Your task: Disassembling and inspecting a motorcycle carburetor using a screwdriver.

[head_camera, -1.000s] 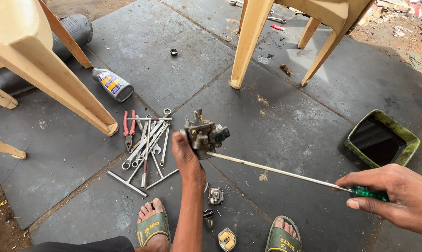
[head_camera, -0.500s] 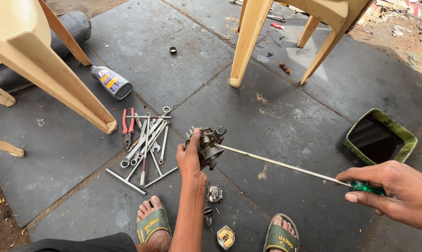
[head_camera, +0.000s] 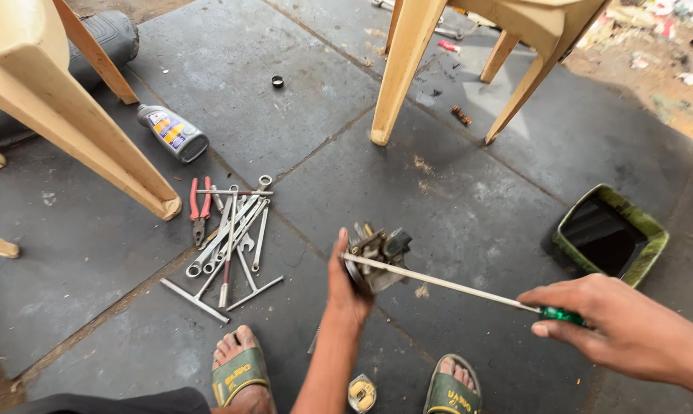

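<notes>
Right hand [head_camera: 622,326] grips screwdriver [head_camera: 453,286], shaft pointing left into carburetor [head_camera: 377,257].

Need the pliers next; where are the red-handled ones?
Head view, left side: the red-handled pliers lie on the floor at the wrench pile's left edge, beside the chair leg.

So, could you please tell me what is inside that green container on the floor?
The green container holds something dark, apparently liquid, with a faint sheen. Whether anything lies beneath that dark surface cannot be seen.
</notes>
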